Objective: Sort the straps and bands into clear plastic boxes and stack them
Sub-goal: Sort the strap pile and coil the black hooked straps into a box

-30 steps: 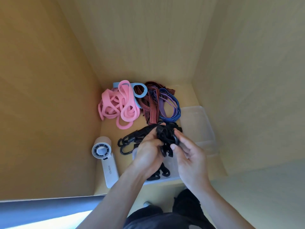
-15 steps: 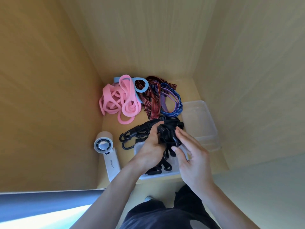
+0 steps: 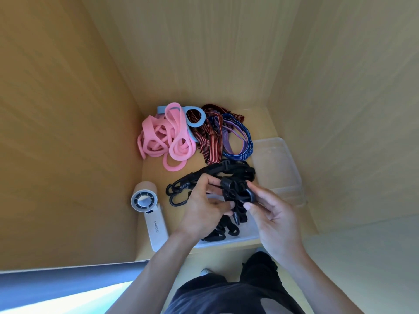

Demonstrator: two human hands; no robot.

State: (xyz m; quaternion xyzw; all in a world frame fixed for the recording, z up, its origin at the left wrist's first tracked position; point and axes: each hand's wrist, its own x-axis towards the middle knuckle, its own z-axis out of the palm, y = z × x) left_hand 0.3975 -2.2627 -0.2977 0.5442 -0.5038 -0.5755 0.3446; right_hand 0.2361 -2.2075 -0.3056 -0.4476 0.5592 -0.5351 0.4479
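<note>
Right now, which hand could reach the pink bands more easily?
Probably the left hand: the pink bands lie on its side; the right hand is farther over. Both hold the black straps, so let go first.

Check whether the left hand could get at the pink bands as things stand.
Probably not straight away: the left hand grips the black straps. The pink bands lie uncovered beyond it, so the path itself looks free.
</note>
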